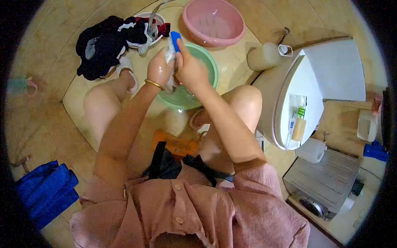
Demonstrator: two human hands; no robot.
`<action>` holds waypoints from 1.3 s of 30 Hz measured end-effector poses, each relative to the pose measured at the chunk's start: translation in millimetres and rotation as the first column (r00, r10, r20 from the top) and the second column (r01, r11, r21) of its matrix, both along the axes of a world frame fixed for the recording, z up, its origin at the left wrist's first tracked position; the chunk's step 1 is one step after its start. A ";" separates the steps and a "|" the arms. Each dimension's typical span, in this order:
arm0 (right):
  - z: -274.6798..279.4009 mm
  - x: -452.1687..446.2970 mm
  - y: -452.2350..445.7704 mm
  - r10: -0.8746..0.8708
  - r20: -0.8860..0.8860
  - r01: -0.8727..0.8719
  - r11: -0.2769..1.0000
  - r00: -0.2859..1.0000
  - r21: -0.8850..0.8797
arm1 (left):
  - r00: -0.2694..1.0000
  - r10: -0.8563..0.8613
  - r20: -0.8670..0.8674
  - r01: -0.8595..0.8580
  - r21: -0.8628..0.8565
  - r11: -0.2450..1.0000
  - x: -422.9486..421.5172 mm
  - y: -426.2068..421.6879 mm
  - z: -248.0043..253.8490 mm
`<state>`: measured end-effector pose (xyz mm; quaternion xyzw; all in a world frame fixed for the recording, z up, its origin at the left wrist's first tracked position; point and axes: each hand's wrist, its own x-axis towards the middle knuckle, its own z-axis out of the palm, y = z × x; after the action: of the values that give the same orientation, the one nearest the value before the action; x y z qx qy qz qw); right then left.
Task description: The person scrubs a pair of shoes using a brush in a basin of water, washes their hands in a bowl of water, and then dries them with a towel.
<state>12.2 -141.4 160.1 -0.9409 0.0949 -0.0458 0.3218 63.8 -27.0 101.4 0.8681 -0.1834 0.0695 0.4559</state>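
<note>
Here, my left fingers (166,55) clutch wet white fabric (170,54) while my right fingers (182,48) grip a smooth blue bar (175,40) above the round green plastic basin (212,66) holding water.

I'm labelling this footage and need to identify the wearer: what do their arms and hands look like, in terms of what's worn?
Neither the left hand nor the right hand wears a glove. A plain gold-coloured bangle circles the left wrist. Loose dusty-pink sleeves leave both forearms bare.
</note>
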 end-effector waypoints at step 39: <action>12.3 11.0 -27.6 0.090 -0.131 0.094 0.336 0.987 0.937 | 0.680 -0.581 -0.448 -0.126 -0.851 0.510 34.7 26.2 34.4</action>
<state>23.2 -169.0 172.4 -0.5833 0.1303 0.0918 0.7965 98.5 -0.8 135.8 0.4647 -0.0668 -0.2486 0.8473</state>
